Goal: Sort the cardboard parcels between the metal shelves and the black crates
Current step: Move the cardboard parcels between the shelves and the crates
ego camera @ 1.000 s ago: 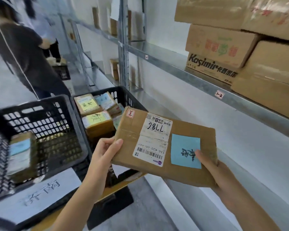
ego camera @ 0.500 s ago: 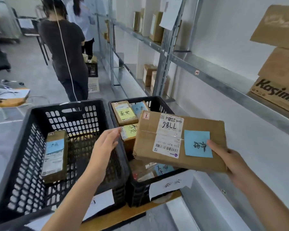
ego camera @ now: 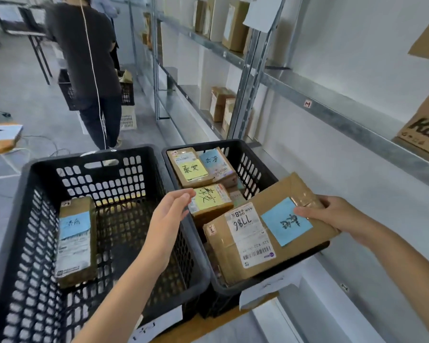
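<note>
Gripping a parcel (ego camera: 265,233) over a black crate (ego camera: 256,154), right hand (ego camera: 332,216) fingers (ego camera: 305,212), left hand (ego camera: 169,215) relaxed, metal shelves (ego camera: 332,106) alongside, grey floor (ego camera: 22,95)

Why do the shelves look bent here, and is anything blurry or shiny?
Head view: the wide-angle lens bows the metal shelves toward the frame edges. Head view: the tape on the parcel held by the right hand catches glare. Head view: the left hand looks slightly soft, the person behind softer still.
</note>
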